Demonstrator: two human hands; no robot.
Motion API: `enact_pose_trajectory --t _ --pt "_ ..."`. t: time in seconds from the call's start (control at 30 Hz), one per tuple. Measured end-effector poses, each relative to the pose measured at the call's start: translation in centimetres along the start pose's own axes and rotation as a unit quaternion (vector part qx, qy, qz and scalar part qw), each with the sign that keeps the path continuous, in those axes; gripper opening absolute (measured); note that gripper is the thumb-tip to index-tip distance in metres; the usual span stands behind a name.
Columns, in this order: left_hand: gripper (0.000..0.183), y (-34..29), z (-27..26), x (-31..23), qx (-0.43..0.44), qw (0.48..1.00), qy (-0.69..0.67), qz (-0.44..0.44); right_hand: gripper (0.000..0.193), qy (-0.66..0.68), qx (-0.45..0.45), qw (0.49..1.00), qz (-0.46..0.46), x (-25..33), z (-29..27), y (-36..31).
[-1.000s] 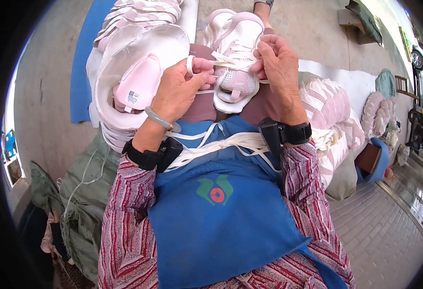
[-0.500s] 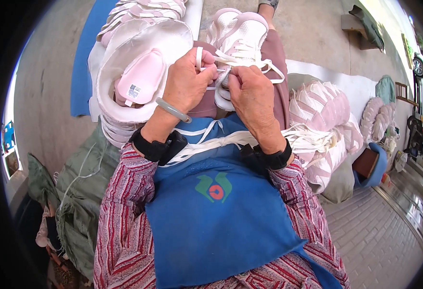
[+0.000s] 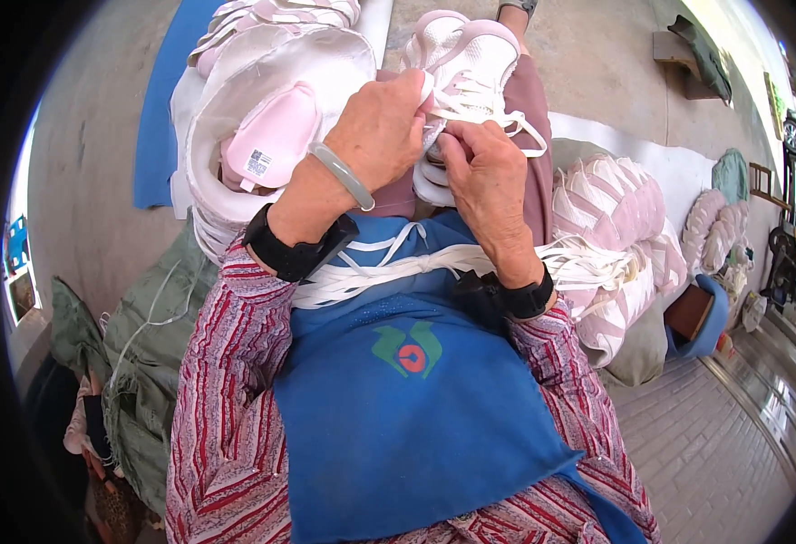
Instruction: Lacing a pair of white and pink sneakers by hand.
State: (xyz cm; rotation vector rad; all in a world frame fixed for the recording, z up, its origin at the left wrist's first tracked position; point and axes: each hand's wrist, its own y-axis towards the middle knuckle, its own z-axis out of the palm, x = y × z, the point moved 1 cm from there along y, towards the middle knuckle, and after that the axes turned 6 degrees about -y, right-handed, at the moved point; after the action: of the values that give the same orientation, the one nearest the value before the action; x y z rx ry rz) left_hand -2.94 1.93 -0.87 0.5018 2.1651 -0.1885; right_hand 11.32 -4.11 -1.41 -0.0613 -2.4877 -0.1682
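A pink-and-white shoe upper (image 3: 481, 50) rests across my lap, with white lace threaded in its front. My left hand (image 3: 380, 127), a pale bangle on its wrist, is closed on a white shoelace (image 3: 428, 88) at the upper's left side. Close beside it, my right hand (image 3: 489, 177) is closed, thumb and finger pinching at the near edge of the upper; the exact spot is partly hidden by the fingers. A bundle of white laces (image 3: 398, 269) lies across my blue apron (image 3: 398, 408), below both hands.
Left of my hands, a white container (image 3: 354, 56) holds pink insoles (image 3: 276, 136). More pink-and-white uppers (image 3: 608, 204) are stacked at the right, near a blue bin (image 3: 711, 317). Green cloth sacking (image 3: 158, 372) lies at the lower left.
My left hand has moved up and right, drawing the lace, and its fingers now sit against the upper. My right hand has shifted only slightly, still pinching.
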Motion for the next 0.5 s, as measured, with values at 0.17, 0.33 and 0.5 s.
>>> enact_pose_trajectory --t 0.17,0.33,0.5 --pt "0.014 0.7 0.8 -0.8 0.004 1.0 0.018 0.023 0.013 0.047 -0.017 0.999 0.006 -0.7 -0.2 -0.1" --pt "0.013 0.2 1.2 -0.3 -0.063 0.996 -0.042 -0.047 0.012 0.037 0.001 0.999 0.011 -0.6 -0.4 -0.2" --pt "0.015 -0.3 1.2 -1.0 -0.094 0.994 -0.049 -0.016 0.012 0.03 0.014 0.999 0.021 -0.3 -0.4 -0.2"
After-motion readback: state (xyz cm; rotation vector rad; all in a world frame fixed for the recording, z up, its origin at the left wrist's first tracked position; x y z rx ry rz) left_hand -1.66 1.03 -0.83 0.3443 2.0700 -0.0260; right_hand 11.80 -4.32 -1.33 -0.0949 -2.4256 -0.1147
